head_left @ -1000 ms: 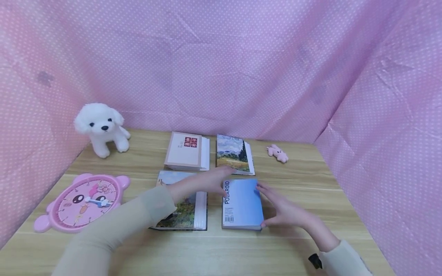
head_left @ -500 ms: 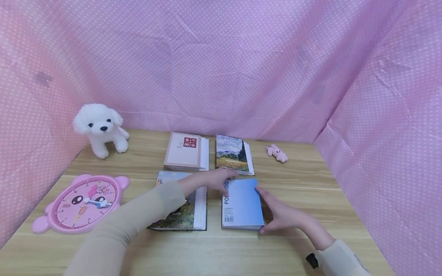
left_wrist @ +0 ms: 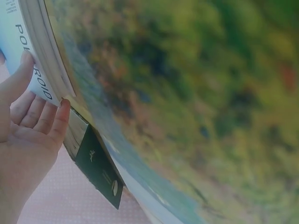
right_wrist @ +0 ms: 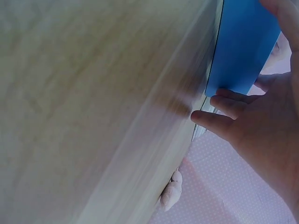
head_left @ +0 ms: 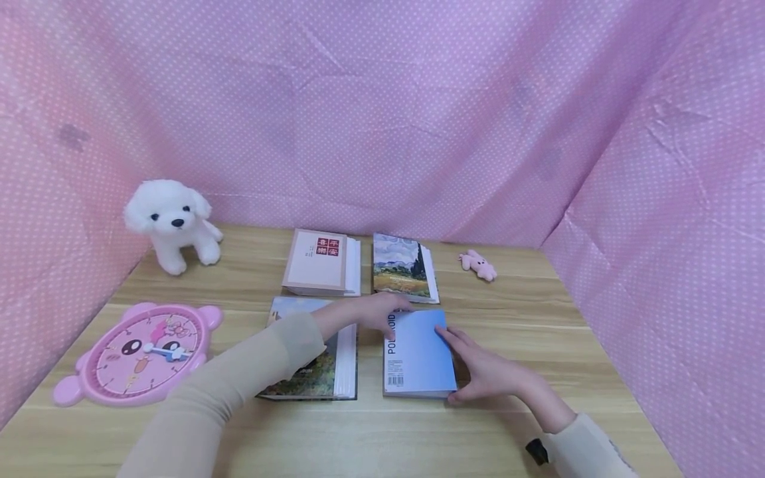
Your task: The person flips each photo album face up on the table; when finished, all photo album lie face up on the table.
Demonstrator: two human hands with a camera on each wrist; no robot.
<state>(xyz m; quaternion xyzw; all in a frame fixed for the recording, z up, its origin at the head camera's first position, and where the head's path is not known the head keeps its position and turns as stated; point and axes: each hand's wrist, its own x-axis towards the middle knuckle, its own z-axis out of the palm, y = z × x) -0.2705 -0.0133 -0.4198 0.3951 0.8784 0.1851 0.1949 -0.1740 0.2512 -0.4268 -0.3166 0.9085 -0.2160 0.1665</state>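
Note:
A blue photo album [head_left: 423,355] marked POLAROID lies on the table in front of me, its spine strip to the left. My left hand [head_left: 375,312] grips its far left corner; in the left wrist view the thumb [left_wrist: 21,77] lies on the lettered strip and the fingers [left_wrist: 44,114] reach round the far edge. At the right side, my right hand [head_left: 490,370] spans the album, index finger by the right edge and thumb at the near corner. Several fingers [right_wrist: 226,105] touch the blue side in the right wrist view.
Left of it lies a landscape-covered album [head_left: 317,378], partly under my left forearm. Behind are a beige album [head_left: 317,262] and a painted-cover album [head_left: 402,265]. A pink toy clock [head_left: 143,355], white plush dog [head_left: 173,222] and small pink plush [head_left: 478,265] stand around. Pink dotted cloth [head_left: 382,119] encloses the wooden table.
My left hand has settled further over the album's far left corner. The right hand has closed in slightly to the left against its right side. The album has barely moved.

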